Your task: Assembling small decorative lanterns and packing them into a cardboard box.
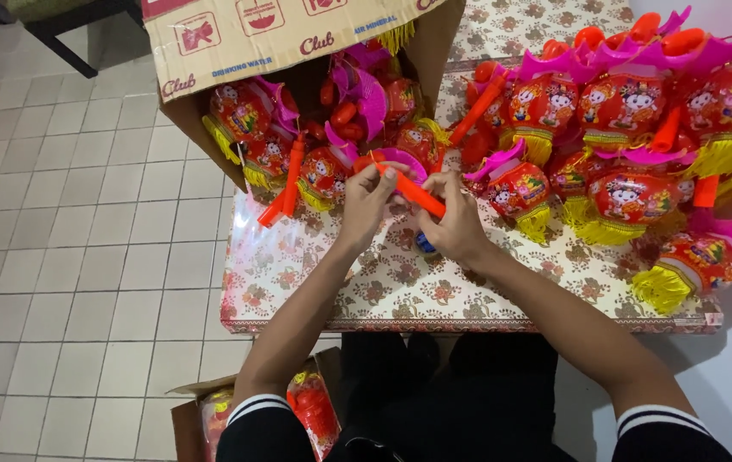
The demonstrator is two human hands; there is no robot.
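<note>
Two hands fitting an orange stick to a lantern on a patterned board

Left hand pinches the stick's upper end, fingers closed; right hand is curled shut around its lower end, over the pink-topped lantern lying at the board's middle, just before the tipped carton. Judged from this, the fit goes best with the stick kept square to the lantern top and pressed gently, wrists steady. Finished lanterns crowd the right side; bare board lies towards the near edge, with tiled floor to the left
</note>
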